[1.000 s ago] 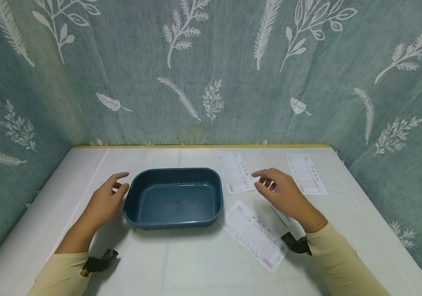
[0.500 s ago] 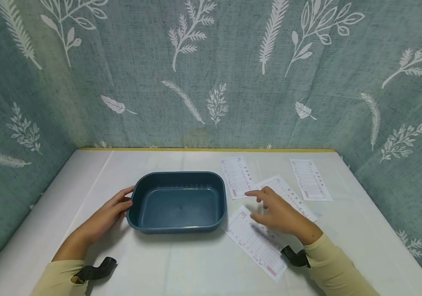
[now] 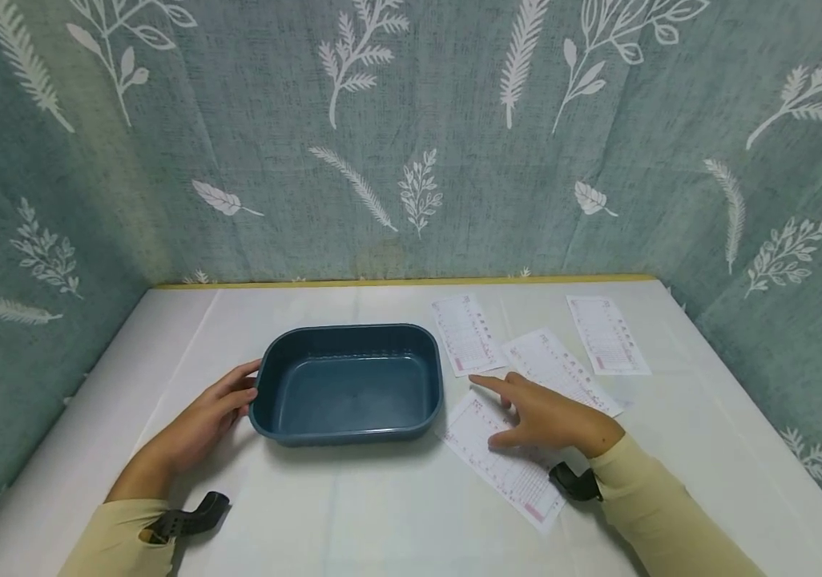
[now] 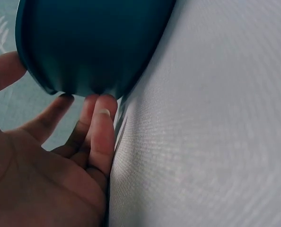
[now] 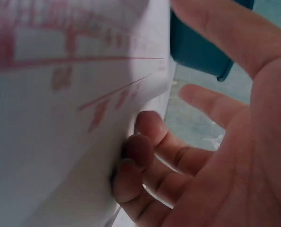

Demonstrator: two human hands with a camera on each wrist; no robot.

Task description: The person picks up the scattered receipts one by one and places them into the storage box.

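A dark teal plastic basin [image 3: 346,401] stands on the white-covered table with nothing inside it. My left hand [image 3: 198,429] touches its left side. In the left wrist view, several fingertips meet the underside of the basin wall [image 4: 88,52] and the thumb lies by the rim. My right hand [image 3: 544,417] hovers low over a printed paper sheet [image 3: 486,453], its index finger pointing left. The right wrist view has its other fingertips [image 5: 150,125] bent close to the paper; whether they touch is unclear. Part of that sheet is hidden under the hand.
Three more printed sheets lie behind the right hand: a back left one [image 3: 465,332], a middle one [image 3: 562,370] and a far right one [image 3: 607,336]. Patterned green cloth [image 3: 411,160] walls the table's back and sides. Black wrist mounts [image 3: 198,513] jut from both sleeves.
My left hand has moved right and now touches the basin. My right hand has come down and toward me, over the front sheet. The middle sheet, mostly hidden beneath it before, now shows.
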